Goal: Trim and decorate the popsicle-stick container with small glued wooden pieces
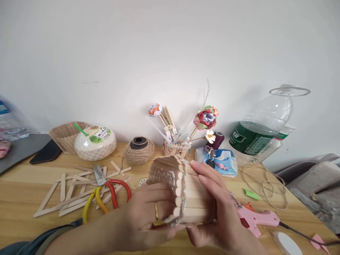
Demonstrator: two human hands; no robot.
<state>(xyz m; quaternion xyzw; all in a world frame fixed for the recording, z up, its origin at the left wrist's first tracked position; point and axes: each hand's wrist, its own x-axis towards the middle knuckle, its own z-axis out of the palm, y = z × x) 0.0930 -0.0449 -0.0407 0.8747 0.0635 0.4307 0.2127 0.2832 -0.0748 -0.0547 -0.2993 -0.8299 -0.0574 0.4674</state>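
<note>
A cup of light wooden craft sticks point(196, 200) lies tilted on its side between my hands, its open end facing left. Clear plastic shows inside it. A greyish braided cord point(183, 184) with small shiny bits runs along the outside near the rim. My right hand point(220, 198) wraps the outer wall, fingers on top and thumb below. At the lower rim my left hand point(152, 212), with a ring, is closed, its fingers partly at the opening and the thumb underneath. A small yellowish piece shows by these fingers; what it is, I cannot tell.
Craft sticks point(63, 187), red-handled scissors point(102, 177) and a yellow-handled tool point(90, 203) lie left. Behind stand a twine spool point(139, 150), a white coconut point(95, 145) and a flower-filled pot point(176, 148). A pink glue gun point(257, 217) and large bottle point(255, 138) are right.
</note>
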